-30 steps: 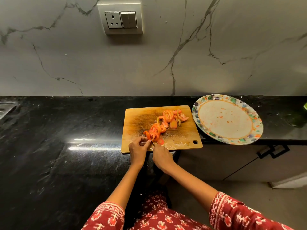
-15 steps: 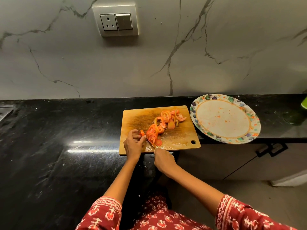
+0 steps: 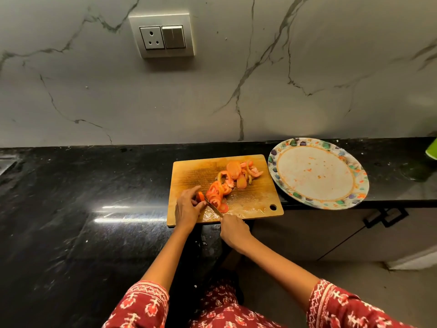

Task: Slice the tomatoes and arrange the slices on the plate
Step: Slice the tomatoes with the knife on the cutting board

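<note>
Black polished stone forms the desk (image 3: 71, 209) across the frame's middle, below a grey-veined marble wall with a socket plate (image 3: 162, 35) at upper centre. A wooden cutting board (image 3: 196, 171) at centre carries tomato slices (image 3: 233, 171). The left hand (image 3: 188, 207) has fingers pinching a tomato end (image 3: 201, 197); the right hand (image 3: 233, 229) grips a knife (image 3: 214, 207), handle hidden. The plate (image 3: 316, 174) sits centre right, overhanging the edge. A green object at far right is cut off.

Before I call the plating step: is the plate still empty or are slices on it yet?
Empty of slices. The plate shows only small orange specks on its bare centre; all the cut tomato slices lie on the cutting board.
</note>
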`<state>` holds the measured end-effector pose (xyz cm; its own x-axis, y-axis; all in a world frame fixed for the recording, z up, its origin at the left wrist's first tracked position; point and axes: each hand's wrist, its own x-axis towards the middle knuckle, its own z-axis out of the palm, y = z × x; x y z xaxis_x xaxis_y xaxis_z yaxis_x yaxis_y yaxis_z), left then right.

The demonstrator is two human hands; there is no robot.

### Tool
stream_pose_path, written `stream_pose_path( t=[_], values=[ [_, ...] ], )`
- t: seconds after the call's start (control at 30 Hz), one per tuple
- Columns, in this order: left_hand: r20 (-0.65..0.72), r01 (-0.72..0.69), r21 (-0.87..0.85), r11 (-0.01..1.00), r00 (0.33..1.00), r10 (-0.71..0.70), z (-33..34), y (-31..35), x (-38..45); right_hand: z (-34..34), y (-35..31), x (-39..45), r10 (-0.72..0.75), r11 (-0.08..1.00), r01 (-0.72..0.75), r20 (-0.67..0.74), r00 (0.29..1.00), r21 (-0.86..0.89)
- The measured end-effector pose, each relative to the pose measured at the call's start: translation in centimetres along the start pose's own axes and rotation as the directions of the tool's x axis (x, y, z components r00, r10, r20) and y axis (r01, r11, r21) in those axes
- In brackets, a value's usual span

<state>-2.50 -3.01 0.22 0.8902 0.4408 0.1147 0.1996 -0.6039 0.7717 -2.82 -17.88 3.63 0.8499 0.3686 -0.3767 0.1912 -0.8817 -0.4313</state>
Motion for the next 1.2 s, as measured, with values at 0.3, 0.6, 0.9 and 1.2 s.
stream_pose_path(
  t=[0.3,0.6,0.9,1.2],
  values=[
    [-0.018,0.133,-0.026,0.991,0.991,-0.134,-0.9,-0.2,0.5,0.0,2.0,-2.2,-0.014,0.988,0.012,-0.015,1.0,-0.151],
    [-0.008,0.089,0.028,0.996,0.996,-0.089,-1.5,0.1,-0.2,-0.3,-0.8,0.0,-0.072,0.997,0.069,-0.098,0.993,-0.036],
    [0.052,-0.019,-0.006,1.0,0.998,0.02,-0.1,1.2,-0.4,-5.2,3.6,1.8,0.016,0.982,0.04,-0.29,0.957,0.186],
    [0.149,-0.055,0.164,0.985,0.988,0.03,1.3,2.6,-2.5,-6.1,6.6,1.8,0.174,0.974,-0.107,-0.355,0.918,0.201]
  ],
)
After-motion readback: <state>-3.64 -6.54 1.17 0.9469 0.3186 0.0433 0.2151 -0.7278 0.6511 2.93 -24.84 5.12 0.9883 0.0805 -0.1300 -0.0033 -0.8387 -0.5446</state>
